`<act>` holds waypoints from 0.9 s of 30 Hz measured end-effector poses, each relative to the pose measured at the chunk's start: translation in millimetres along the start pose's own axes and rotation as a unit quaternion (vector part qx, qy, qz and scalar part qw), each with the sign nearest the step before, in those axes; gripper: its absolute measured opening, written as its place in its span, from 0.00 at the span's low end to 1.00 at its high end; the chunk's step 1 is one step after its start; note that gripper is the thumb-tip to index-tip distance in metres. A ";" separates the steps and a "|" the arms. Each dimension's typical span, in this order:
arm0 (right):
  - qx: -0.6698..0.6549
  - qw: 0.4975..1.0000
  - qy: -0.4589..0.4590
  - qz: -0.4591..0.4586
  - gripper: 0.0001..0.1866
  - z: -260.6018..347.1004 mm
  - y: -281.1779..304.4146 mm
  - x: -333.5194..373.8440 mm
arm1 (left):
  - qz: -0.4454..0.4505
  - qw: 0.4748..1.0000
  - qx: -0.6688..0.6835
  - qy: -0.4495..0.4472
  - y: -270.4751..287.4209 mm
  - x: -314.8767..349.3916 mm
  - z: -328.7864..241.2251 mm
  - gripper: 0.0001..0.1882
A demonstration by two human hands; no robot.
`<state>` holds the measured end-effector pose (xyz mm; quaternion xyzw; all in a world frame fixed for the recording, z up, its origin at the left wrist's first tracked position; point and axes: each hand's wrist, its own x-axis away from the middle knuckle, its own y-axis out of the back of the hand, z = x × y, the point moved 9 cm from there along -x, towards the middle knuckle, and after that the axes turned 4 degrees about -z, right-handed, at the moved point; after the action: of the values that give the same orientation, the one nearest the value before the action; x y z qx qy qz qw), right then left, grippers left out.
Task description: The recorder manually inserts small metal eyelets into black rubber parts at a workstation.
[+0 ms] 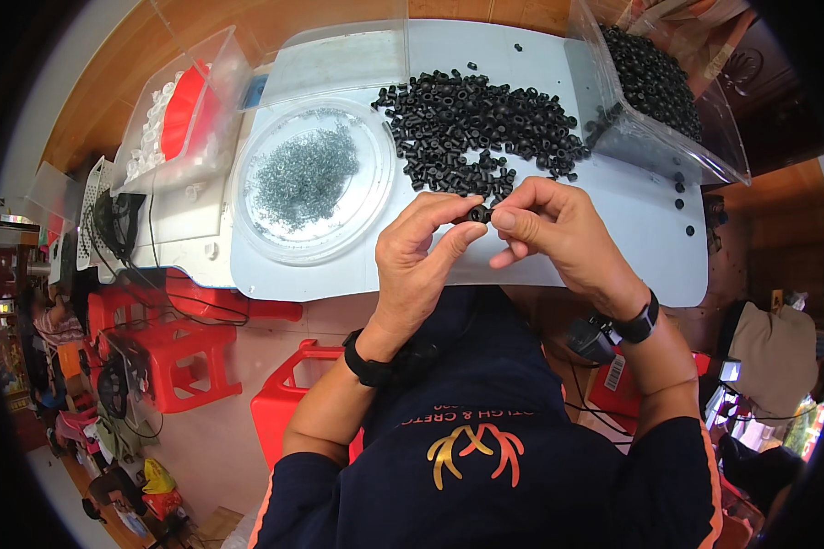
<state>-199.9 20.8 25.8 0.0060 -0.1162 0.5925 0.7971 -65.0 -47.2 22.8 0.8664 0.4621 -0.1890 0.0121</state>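
Note:
My left hand [423, 245] pinches a small black ring-shaped part [479, 213] between thumb and forefinger, its round hole facing up. Close against its right side is my right hand [558, 224], thumb and forefinger pressed together; whatever lies between those fingertips is too small to make out. Just beyond both hands spreads a pile of similar black parts [485, 119] on the pale table [339, 285]. To the left, a round clear tray [247, 206] holds a heap of tiny silvery-grey pieces [304, 176].
A clear bin [719, 151] of black parts lies tipped at the far right. Another clear bin [224, 69], with white pieces and a red scoop-like thing [186, 110], stands at the far left. Red stools [188, 357] are below the table. Cables hang at the left.

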 end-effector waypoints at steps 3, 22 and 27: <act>-0.106 0.988 -0.097 0.051 0.10 -15.7 -6.4 0.2 | 0.001 1.000 -0.013 -0.028 0.1 -0.4 -4.2 0.14; -0.280 0.938 -0.106 0.177 0.12 -24.0 -31.7 14.2 | 0.072 0.987 -0.007 -0.142 -20.2 -7.6 -42.0 0.12; -0.240 0.954 -0.124 0.133 0.12 -24.6 -20.8 10.9 | 0.068 0.992 -0.039 -0.095 -22.4 -11.3 -26.4 0.12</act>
<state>-172.9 28.5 6.6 -0.1276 -0.3526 0.6421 0.6687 -80.4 -38.2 54.6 0.8727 0.4060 -0.2513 0.1025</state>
